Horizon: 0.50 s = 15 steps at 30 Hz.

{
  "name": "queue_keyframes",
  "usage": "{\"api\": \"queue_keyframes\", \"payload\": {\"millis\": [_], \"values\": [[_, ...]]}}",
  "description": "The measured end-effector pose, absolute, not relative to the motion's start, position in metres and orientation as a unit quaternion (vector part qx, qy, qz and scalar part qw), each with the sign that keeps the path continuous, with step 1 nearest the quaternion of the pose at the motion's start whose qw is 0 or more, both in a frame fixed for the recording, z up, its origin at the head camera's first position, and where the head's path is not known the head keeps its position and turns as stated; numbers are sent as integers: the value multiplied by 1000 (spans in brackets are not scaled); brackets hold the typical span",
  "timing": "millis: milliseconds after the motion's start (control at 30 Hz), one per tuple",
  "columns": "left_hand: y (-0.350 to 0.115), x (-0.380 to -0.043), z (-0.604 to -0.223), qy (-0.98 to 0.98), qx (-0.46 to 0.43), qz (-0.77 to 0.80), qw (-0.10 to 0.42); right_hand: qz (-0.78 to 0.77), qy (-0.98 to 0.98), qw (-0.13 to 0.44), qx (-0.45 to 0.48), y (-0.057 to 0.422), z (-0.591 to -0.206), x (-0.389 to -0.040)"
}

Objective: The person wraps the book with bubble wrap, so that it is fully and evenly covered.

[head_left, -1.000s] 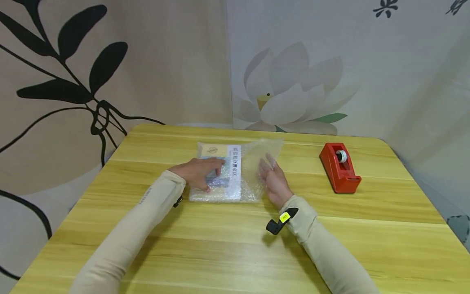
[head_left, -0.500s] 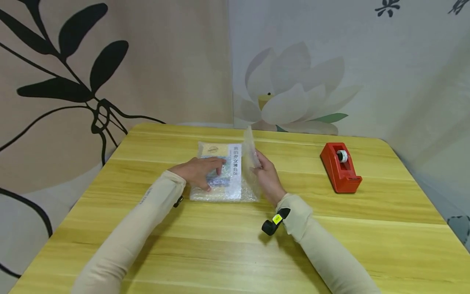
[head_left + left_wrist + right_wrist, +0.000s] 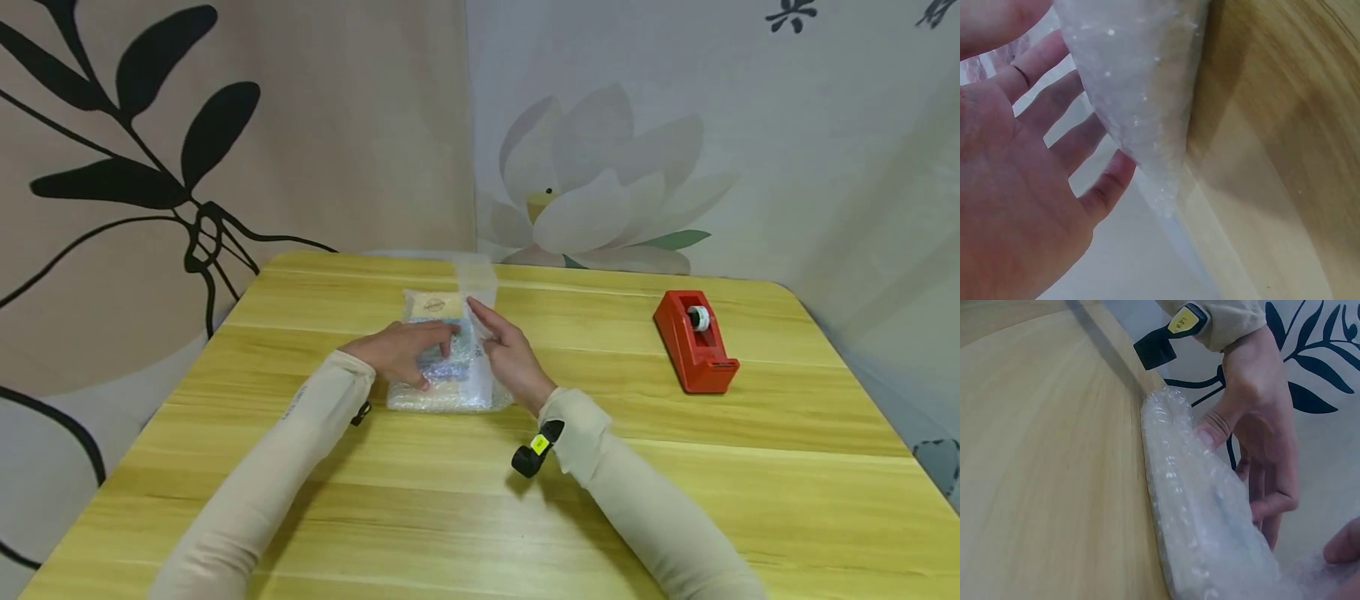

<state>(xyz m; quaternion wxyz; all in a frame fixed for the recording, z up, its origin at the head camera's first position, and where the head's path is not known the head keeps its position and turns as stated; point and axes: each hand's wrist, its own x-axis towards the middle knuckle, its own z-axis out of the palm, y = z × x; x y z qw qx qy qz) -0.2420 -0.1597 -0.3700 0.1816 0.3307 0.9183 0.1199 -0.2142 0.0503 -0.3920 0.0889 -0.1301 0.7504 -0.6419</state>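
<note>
A book with a pale spine strip lies on the table inside a clear bubble wrap bag. My left hand rests on its left part, fingers spread over the cover. In the right wrist view, that hand's thumb presses the bag's bubbly surface. My right hand holds the loose right end of the bag between thumb and fingers, bent up and leaning left over the spine strip. The left wrist view shows a spread palm with its fingertips at a corner of the bag.
A red tape dispenser with a small white roll stands at the right of the wooden table. Behind the table's far edge hang cloths printed with dark leaves and a pale lotus.
My right hand has moved left, carrying the bag's loose end from flat on the right, through upright, to leaning over the book. The left hand stays on the cover.
</note>
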Motion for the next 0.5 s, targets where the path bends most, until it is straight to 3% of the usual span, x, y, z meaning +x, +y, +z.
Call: {"api": "queue_keyframes", "payload": {"millis": [133, 333, 500], "values": [[-162, -242, -372, 917, 328, 138, 180, -634, 748, 135, -139, 45, -391, -216], [-165, -241, -375, 922, 300, 163, 183, -686, 674, 249, -114, 43, -390, -226], [-166, -240, -378, 922, 292, 182, 174, -738, 605, 281, -105, 49, -393, -231]]}}
